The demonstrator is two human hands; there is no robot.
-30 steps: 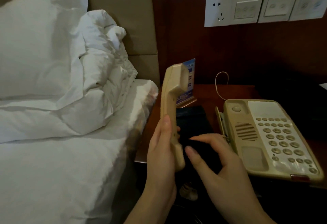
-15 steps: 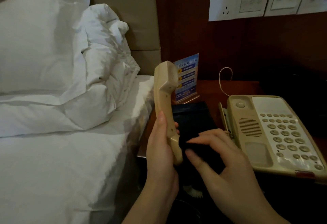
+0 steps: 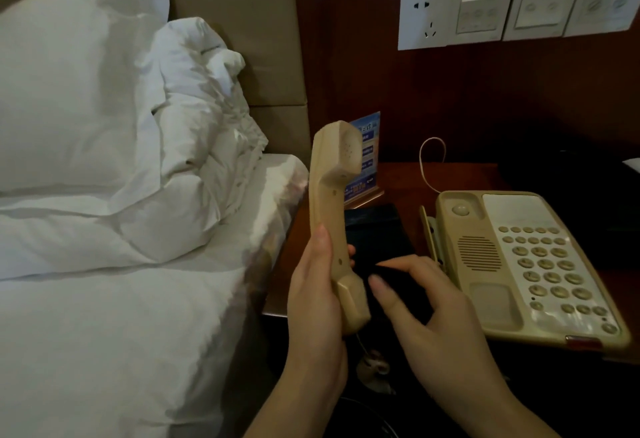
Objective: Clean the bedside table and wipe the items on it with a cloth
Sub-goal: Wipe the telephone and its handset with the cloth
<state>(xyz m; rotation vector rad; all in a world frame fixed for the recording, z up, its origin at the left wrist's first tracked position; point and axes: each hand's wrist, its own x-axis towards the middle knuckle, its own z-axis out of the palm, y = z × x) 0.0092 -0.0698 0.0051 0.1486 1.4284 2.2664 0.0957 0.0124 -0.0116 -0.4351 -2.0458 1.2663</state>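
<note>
My left hand (image 3: 315, 306) grips a beige telephone handset (image 3: 329, 195) by its lower half and holds it upright above the front left of the dark wooden bedside table (image 3: 460, 178). Its earpiece holes face right. My right hand (image 3: 440, 326) pinches a dark cloth (image 3: 398, 285) between thumb and fingers, right beside the handset's lower end. The beige telephone base (image 3: 540, 264) with its keypad lies on the table to the right, cradle bare.
A flat black pad (image 3: 377, 226) lies on the table behind the handset, a blue sign card (image 3: 367, 157) farther back. A thin cord (image 3: 429, 160) loops behind the phone. The white bed (image 3: 121, 299) and pillows crowd the left. Wall sockets (image 3: 519, 8) sit above.
The handset has turned a little in my left hand, so its earpiece holes now show. My right hand with the cloth stays by the lower end.
</note>
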